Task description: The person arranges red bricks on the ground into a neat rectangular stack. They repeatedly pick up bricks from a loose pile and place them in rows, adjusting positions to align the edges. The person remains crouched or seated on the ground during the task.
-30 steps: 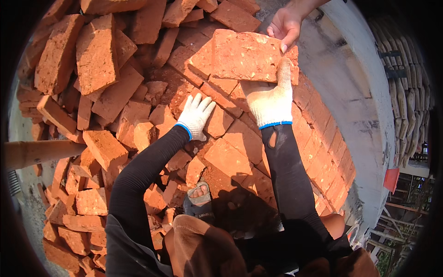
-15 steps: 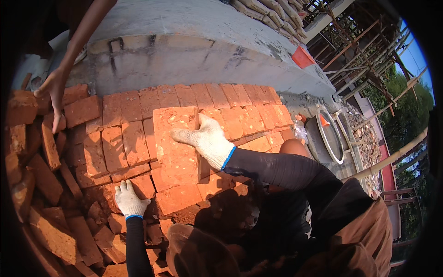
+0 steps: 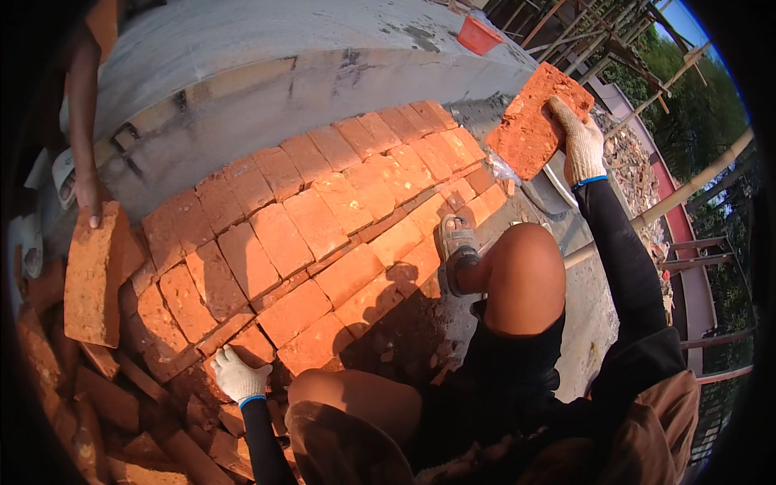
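My right hand (image 3: 584, 147), in a white knit glove with a blue cuff, is raised at the far right and grips a red brick (image 3: 527, 128) by its edge, thumb across its face. Below and to the left spreads a stack of bricks (image 3: 311, 230) in close rows. Against the near left end of that stack rests my left hand (image 3: 239, 377), gloved the same way, thumb apart from the fingers, touching a brick (image 3: 252, 346) and lifting nothing.
At the left, another person's hand (image 3: 87, 198) holds a brick (image 3: 93, 279) above a heap of loose bricks (image 3: 109, 400). Behind the stack runs a concrete ledge (image 3: 242, 105) bearing a red tub (image 3: 478, 36). A bamboo pole (image 3: 695, 179) slants across the right side.
My right hand has carried its brick from above the stack out to the right and away. The other person's hand now holds a brick. My left hand stays near the stack's end.
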{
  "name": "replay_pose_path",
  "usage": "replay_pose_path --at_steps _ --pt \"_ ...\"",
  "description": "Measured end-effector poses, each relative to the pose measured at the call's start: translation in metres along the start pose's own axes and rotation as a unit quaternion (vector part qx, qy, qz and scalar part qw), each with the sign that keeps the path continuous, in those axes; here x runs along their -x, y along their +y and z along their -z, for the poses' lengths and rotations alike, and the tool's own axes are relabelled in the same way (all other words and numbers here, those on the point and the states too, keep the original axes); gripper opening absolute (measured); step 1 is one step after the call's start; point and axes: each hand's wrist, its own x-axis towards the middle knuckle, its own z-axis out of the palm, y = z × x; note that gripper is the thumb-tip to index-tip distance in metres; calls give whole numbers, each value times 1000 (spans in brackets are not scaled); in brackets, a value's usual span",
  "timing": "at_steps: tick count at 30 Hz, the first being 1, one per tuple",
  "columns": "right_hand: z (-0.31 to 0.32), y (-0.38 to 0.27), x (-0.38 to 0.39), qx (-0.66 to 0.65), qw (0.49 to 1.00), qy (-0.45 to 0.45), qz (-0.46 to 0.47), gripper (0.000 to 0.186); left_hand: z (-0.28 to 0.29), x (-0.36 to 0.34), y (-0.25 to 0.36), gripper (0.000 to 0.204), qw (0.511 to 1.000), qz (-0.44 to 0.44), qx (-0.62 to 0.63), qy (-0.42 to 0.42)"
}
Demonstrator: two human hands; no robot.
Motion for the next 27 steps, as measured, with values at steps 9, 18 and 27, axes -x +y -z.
replay_pose_path --at_steps 9,18,27 --pt "132 225 -75 185 959 -97 -193 52 -61 24 -21 81 890 72 374 251" --pt "202 535 -216 318 840 -217 -381 80 27 -7 156 68 859 149 365 326" --pt "234 680 -317 513 778 -225 -285 119 23 -52 353 68 889 108 425 129"
